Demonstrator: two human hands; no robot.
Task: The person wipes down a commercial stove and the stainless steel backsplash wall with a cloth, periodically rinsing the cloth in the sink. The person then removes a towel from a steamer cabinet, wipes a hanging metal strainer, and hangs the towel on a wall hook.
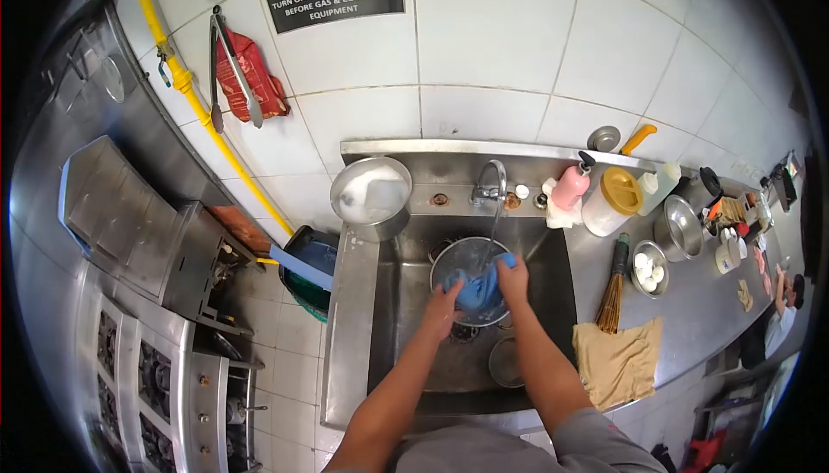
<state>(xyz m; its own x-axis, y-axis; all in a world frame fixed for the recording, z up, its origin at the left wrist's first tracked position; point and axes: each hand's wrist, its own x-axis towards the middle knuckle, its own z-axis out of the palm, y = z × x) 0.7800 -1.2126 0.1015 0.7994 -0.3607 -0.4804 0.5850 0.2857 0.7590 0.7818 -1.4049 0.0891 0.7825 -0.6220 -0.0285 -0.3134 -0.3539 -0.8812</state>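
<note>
Both of my hands grip a wet blue cloth [477, 292] over a round metal bowl [448, 255] in the sink [406, 335]. My left hand [443, 307] is closed on the cloth's left end, at the bowl's left rim. On the right, my right hand [513, 279] holds the other end, its fingers wrapped round it. The curved faucet [494, 181] stands just behind, with water running down into the bowl. Under my right forearm lies a small round dish [504, 362], partly hidden.
A pot of suds [371, 198] stands at the sink's back left. Rightward are a pink pump bottle [570, 186], a yellow-lidded container [611, 203], a brush [614, 287], a tan cloth [618, 361] and a bowl of eggs [648, 268]. Another person [781, 317] is far right.
</note>
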